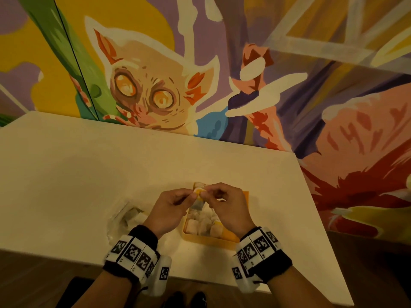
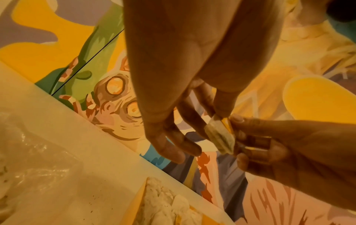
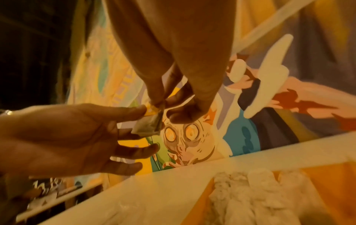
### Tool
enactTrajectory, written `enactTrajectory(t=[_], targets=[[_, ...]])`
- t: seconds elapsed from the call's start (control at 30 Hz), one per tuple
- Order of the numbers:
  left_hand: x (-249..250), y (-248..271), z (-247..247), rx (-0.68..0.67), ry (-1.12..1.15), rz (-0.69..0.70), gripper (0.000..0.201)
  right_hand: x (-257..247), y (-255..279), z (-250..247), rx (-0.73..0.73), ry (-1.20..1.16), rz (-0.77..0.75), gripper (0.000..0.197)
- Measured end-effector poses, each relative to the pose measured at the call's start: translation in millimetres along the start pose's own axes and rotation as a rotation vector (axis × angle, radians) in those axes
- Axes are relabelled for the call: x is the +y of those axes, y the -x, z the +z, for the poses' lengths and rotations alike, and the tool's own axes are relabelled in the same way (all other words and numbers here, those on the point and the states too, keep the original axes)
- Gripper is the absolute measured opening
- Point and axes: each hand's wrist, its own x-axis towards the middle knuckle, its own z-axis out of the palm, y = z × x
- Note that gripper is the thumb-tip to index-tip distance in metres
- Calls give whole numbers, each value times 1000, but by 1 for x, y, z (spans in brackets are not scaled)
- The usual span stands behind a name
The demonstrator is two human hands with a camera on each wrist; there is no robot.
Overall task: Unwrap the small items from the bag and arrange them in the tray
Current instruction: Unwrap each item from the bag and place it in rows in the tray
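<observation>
Dim, warm yellow-orange light; soft blur, strongest in the right-wrist view; wide-angle bending at edges.

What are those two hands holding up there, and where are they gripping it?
One small wrapped item; left hand and right hand pinch its yellow top end from opposite sides.

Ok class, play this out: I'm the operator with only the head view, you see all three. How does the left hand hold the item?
Observer: The right wrist view shows the left hand pinching the item at its yellow end, with three fingers spread free below.
Operator: And the right hand?
Observer: The right hand has its thumb on the yellow edge, fingers curled behind.
Operator: Is it unwrapped?
Observer: No, a pale ridged wrapper covers it.
</observation>
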Motion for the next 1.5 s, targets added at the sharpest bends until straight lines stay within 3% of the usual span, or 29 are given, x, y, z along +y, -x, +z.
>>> enactTrajectory(t=[0.17,0.43,0.57,0.7,0.93,1.0,1.03,1.1,1.2,1.5], targets=[[-2,-1,1,-54,-66,132,12,-5,0,-2,5,61,-67,4],[-11,-9,12,6,7,-4,11,5,-6,-5,-75,129,29,9],[-40,-17,10,65,-237,-30,13,17,-23,-23,-21,321,125,4],[-64,-16,13,76,-477,-121,33,43,-48,-44,97,573,181,8],[-92,-16,19,-48,-760,-257,48,73,-79,-45,-138,970,496,20],[-95,-18,20,-56,-779,-263,44,84,-85,-41,-152,994,557,33],[-96,-19,20,-53,-784,-258,41,85,-85,-37,-152,1005,580,30],[-96,-20,21,-47,-789,-246,39,88,-88,-32,-160,1045,606,5],[-97,-20,20,-37,-761,-248,40,95,-89,-24,-160,1054,605,33],[-98,-19,16,-44,-663,-256,41,100,-92,-22,-63,932,644,32]])
